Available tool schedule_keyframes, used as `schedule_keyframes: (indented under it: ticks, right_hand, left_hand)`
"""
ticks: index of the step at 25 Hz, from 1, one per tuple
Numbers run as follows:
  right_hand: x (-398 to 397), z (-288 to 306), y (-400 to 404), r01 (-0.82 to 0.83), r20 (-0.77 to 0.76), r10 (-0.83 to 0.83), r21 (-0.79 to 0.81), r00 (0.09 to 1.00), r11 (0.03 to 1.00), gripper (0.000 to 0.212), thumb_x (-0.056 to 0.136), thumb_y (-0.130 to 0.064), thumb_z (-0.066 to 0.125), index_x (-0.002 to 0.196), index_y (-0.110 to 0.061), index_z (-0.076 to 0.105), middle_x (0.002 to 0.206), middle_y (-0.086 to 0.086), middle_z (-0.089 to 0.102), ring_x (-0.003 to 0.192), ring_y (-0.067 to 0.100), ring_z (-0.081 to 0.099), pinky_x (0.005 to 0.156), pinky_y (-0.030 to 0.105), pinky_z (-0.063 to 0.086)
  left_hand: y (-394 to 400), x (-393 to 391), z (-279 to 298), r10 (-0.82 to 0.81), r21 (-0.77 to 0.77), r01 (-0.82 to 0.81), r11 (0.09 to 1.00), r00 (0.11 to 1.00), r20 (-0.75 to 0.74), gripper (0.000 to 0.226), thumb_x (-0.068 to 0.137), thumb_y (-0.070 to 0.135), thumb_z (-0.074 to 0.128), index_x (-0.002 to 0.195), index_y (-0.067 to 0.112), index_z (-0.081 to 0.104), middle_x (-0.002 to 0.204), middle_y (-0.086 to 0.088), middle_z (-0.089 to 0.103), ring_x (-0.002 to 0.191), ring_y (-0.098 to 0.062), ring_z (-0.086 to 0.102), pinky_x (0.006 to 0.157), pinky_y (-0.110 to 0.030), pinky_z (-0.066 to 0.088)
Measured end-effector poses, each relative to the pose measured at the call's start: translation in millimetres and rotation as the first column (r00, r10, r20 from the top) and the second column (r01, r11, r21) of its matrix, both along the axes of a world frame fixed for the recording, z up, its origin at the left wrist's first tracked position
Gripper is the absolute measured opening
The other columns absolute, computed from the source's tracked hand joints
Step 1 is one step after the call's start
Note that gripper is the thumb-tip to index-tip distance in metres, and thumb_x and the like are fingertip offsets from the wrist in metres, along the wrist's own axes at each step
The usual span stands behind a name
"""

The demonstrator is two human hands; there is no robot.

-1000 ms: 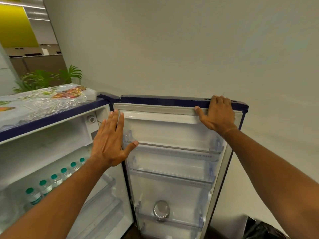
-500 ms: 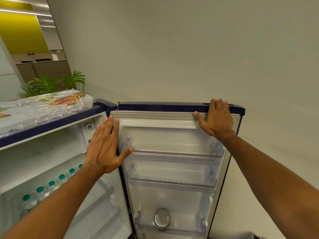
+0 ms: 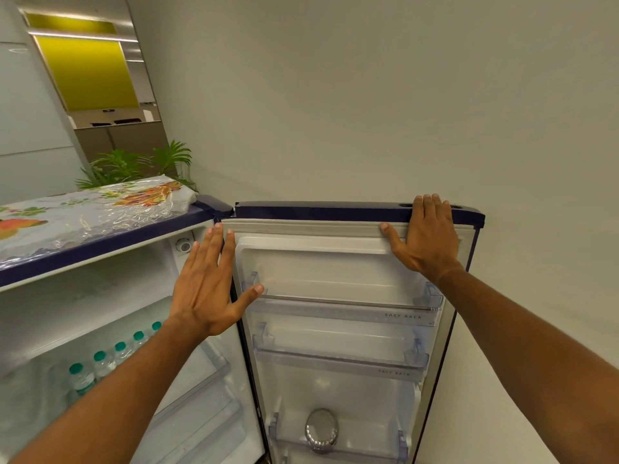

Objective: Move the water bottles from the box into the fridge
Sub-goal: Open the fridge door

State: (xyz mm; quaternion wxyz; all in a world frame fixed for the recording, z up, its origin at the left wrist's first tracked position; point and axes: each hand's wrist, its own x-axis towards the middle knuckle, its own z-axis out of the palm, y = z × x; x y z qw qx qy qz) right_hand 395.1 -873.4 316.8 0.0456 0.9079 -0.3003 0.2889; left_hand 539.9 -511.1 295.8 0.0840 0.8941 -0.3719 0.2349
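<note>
I counted five green-capped water bottles (image 3: 80,380) in a row at the lower left of the frame. There were three clear racks (image 3: 345,313) on the one fridge door (image 3: 335,212) and one round metal object (image 3: 321,430) at bottom centre. Two hands showed: left hand (image 3: 207,289), right hand (image 3: 428,242).

Standing by, I see a person working bare-armed. The left forearm (image 3: 110,413) comes in from about seven o'clock and the right forearm (image 3: 536,356) from about four o'clock, both slim, smooth and uncovered right to the edge of view. The left hand (image 3: 207,293) has long, slender fingers with short, pale nails, plainest on the thumb (image 3: 258,289). The right hand (image 3: 427,236) has the same short nails and faintly lined knuckles. A thin crease (image 3: 447,272) runs across its wrist, on the hand's five o'clock side.
</note>
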Motion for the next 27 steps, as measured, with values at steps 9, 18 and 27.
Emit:
schedule_keyframes:
  ticks: [9, 18, 27]
  right_hand:
    - [37.7, -35.2, 69.7, -0.210, 0.107, 0.208, 0.006, 0.972, 0.978, 0.101, 0.085, -0.075, 0.017, 0.153, -0.002, 0.002, 0.161, 0.020, -0.001, 0.150, 0.032, -0.004, 0.122, 0.045, -0.001]
    - [80.1, -63.1, 168.7, -0.479, 0.077, 0.477, 0.007, 0.875, 0.878, 0.099, 0.084, -0.077, 0.020, 0.154, -0.008, 0.009, 0.162, 0.017, 0.006, 0.150, 0.032, 0.003, 0.122, 0.045, 0.004]
    - [91.2, -140.3, 282.7, -0.724, -0.073, 0.729, 0.087, 0.680, 0.684, 0.096, 0.085, -0.070, 0.032, 0.153, -0.005, 0.013, 0.160, 0.020, 0.010, 0.150, 0.033, 0.007, 0.122, 0.049, 0.010]
  left_hand:
    - [1.1, -13.4, -2.7, 0.093, 0.020, -0.093, 0.995, 0.996, -0.006, 0.106, 0.079, 0.085, 0.008, 0.154, 0.013, -0.012, 0.161, -0.011, -0.017, 0.149, -0.024, -0.016, 0.123, -0.045, 0.000]
    - [58.1, -29.5, -25.9, 0.288, 0.026, -0.287, 0.958, 0.955, -0.075, 0.105, 0.078, 0.082, 0.010, 0.154, 0.013, -0.010, 0.161, -0.012, -0.015, 0.149, -0.026, -0.015, 0.123, -0.045, -0.001]
    - [139.7, -63.3, -107.8, 0.493, 0.091, -0.486, 0.869, 0.840, -0.226, 0.105, 0.080, 0.081, 0.020, 0.154, 0.012, -0.008, 0.162, -0.014, -0.012, 0.150, -0.028, -0.006, 0.122, -0.046, 0.012]
